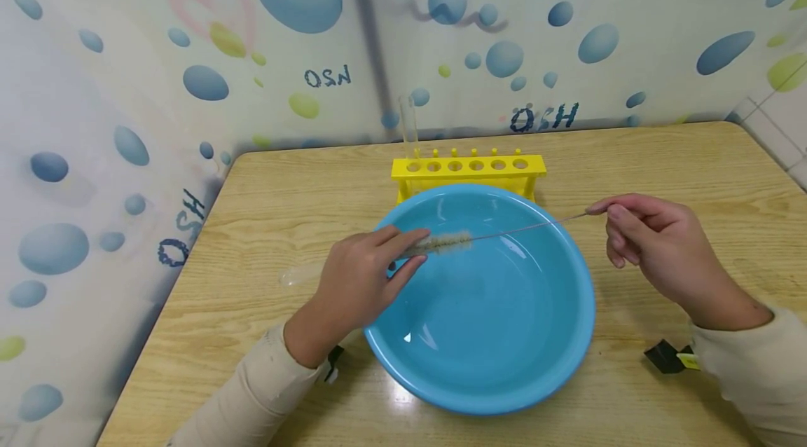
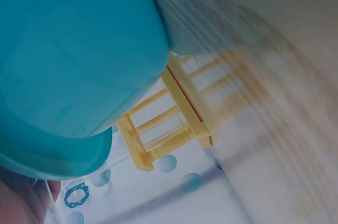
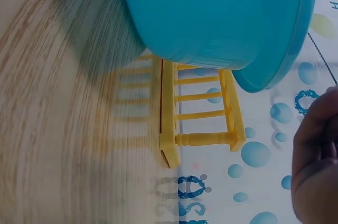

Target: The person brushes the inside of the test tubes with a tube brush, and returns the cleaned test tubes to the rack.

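In the head view my left hand [image 1: 359, 275] grips a clear glass test tube [image 1: 299, 273], whose rounded end sticks out to the left. At the tube's mouth, by the fingertips, is a test tube brush [image 1: 449, 242] with pale bristles; part of them shows outside, and how far the rest reaches in is hidden by the fingers. My right hand [image 1: 662, 244] pinches the far end of the brush's thin wire handle. The wire stretches nearly level above a blue basin [image 1: 589, 307]. In the right wrist view some curled fingers [image 3: 317, 139] show beside the wire.
Behind the basin stands a yellow test tube rack [image 1: 469, 165] with one upright test tube [image 1: 408, 121] in its leftmost hole. A black item [image 1: 665, 357] with a yellow-green part is near my right sleeve. A patterned wall covering [image 1: 441, 47] borders the wooden table [image 1: 277, 202].
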A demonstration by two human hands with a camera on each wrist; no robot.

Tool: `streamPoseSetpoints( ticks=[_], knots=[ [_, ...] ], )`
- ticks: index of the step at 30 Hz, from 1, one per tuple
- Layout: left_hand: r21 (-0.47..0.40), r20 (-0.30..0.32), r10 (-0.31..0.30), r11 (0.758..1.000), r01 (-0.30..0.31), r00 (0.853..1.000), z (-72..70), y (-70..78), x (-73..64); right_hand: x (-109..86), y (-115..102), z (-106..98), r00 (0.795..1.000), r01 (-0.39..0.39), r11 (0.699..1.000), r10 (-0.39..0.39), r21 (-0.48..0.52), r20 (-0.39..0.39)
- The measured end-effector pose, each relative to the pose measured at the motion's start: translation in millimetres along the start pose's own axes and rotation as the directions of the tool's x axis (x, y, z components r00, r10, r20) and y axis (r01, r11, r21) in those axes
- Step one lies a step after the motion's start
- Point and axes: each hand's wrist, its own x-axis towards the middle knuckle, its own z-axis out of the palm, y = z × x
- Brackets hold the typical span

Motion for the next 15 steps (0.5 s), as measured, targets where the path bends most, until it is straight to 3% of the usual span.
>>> streamPoseSetpoints(
  ticks=[5,15],
  knots=[
    [0.000,0.013,0.003,1.000,-0.003,1.000,-0.7,-0.2,0.2,-1.2,-2.1,2.9,0.999,-0.035,0.979,0.026,-0.200,-0.044],
    [-0.005,0.015,0.008,1.000,-0.008,1.000,0.1,-1.6,-0.4,-3.5,-2.1,6.9,0.999,-0.045,0.927,0.038,-0.373,-0.027]
  ],
)
